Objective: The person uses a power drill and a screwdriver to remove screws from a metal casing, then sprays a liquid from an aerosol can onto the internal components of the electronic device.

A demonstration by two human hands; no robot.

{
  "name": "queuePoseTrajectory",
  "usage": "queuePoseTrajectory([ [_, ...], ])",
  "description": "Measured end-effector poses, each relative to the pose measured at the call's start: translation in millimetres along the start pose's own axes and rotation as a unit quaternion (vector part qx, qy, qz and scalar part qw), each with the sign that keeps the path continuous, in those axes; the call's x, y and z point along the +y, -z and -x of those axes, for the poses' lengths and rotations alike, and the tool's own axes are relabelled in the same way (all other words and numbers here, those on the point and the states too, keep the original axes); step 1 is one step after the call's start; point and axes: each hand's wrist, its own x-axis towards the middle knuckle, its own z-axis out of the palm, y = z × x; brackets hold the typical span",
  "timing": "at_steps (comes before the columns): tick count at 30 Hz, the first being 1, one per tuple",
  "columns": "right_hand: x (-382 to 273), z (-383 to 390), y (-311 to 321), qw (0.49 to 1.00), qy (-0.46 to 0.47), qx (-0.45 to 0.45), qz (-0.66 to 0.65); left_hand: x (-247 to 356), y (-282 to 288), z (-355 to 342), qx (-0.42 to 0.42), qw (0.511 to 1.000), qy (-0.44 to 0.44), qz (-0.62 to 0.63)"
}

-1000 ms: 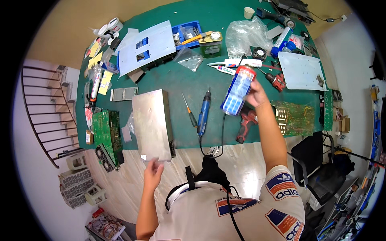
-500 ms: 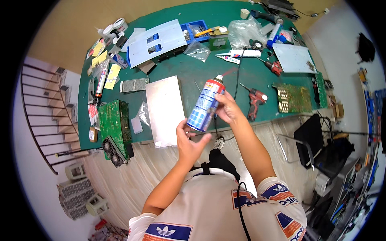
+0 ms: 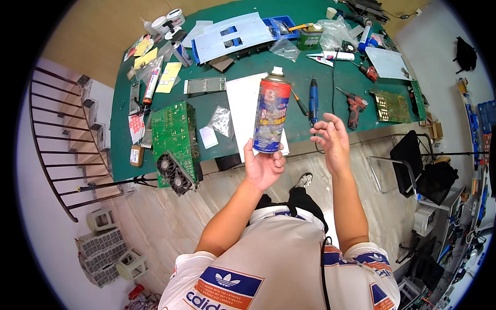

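My left hand (image 3: 265, 168) is wrapped round the lower end of a red and blue spray can (image 3: 272, 111). The can stands nearly upright over the table's front edge, with its white nozzle on top and its printed front toward me. My right hand (image 3: 333, 142) is off the can, a little to its right, with fingers loosely bent, apart and holding nothing. Partly hidden behind the can lies a flat white panel (image 3: 241, 106). Beyond my right hand lie a blue pen-shaped tool (image 3: 313, 98) and a small screwdriver (image 3: 299, 102).
Along the green table (image 3: 206, 111) lie a green circuit board with fans (image 3: 173, 137) at left, a red cordless drill (image 3: 355, 107) and another circuit board (image 3: 391, 107) at right. Further back are a perforated metal panel (image 3: 235, 39) and sealant tubes (image 3: 336, 56). A black chair (image 3: 403, 160) stands at right.
My right hand has let go of the can and moved away to the right. The can has gone from tilted to nearly upright in my left hand, and a different side faces me.
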Motion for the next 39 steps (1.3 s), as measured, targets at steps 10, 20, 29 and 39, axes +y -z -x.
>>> queuePoseTrajectory([
  [10, -47.0, 32.4, -13.0, 0.994, 0.097, -0.032, 0.047, -35.4, -18.2, 29.6, -0.054, 0.998, 0.032, -0.008],
  [20, -94.8, 47.7, 5.4, 0.98, 0.182, -0.056, 0.064, -98.2, -49.7, 37.0, -0.099, 0.988, 0.114, -0.037],
  [29, -72.6, 61.1, 55.1, 0.972, 0.189, -0.002, 0.141, -128.2, -13.9, 32.6, -0.009, 0.88, -0.081, -0.468],
  [39, 33.8, 78.6, 95.2, 0.992, 0.091, 0.075, 0.039, -170.5, 50.6, 32.2, 0.106, 0.858, 0.01, -0.502],
])
